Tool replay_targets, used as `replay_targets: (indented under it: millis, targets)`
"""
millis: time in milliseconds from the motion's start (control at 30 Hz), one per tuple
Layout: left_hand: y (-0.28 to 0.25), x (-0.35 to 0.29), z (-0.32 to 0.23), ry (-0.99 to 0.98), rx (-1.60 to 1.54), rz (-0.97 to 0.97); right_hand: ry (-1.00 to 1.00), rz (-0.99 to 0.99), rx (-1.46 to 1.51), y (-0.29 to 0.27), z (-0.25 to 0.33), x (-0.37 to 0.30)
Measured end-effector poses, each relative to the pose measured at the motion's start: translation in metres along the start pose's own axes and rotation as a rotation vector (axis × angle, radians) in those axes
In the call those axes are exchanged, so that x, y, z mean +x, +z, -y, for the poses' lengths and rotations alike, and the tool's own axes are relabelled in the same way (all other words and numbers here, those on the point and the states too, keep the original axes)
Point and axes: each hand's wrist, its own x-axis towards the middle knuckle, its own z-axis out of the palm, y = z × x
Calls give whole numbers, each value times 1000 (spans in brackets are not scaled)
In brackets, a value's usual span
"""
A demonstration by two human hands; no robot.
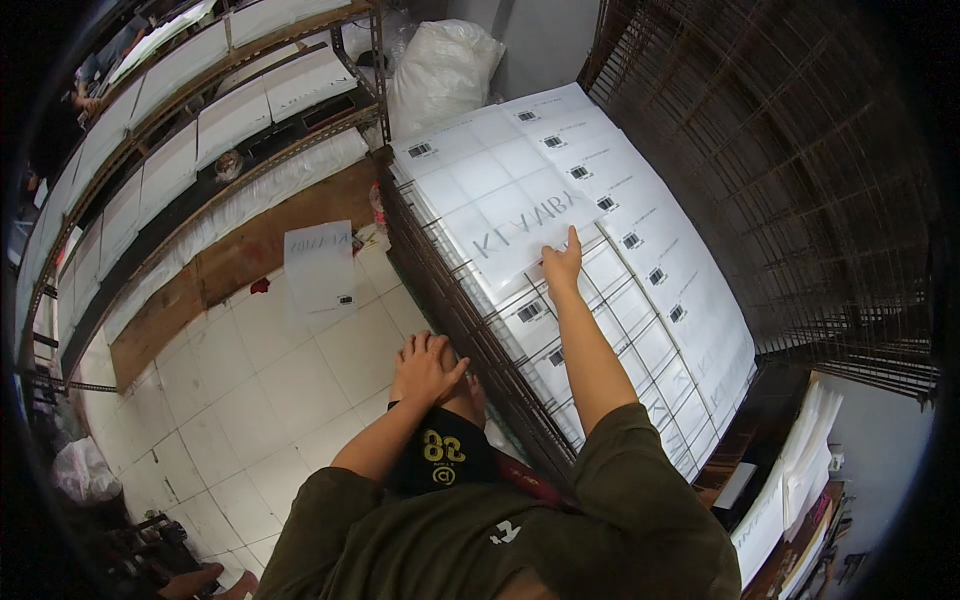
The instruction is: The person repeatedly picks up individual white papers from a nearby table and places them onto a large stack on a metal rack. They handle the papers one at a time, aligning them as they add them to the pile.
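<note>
Hands at a wire rack: the right hand (562, 262) stretches forward, its grip open, fingertips flat on a white plastic packet (520, 235) topping the packet stack (640, 280). The left hand (428, 366), fingers loose and holding nothing, rests on the person's knee, near the wire rack (470, 340) edge, left of the packet.

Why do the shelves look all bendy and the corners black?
In the head view, the fisheye lens bends straight edges like the wire rack near the rim and leaves dark corners; the right hand on the white packets looks sharp, evenly lit.
</note>
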Motion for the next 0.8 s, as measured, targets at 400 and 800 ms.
replay_targets:
  millis: [400, 800]
  targets:
    - [4, 1, 2, 2, 21, 18, -41, -68, -95, -2, 5, -5]
    - [0, 2, -5, -5, 4, 36, -85, -97, -60, -2, -12, 0]
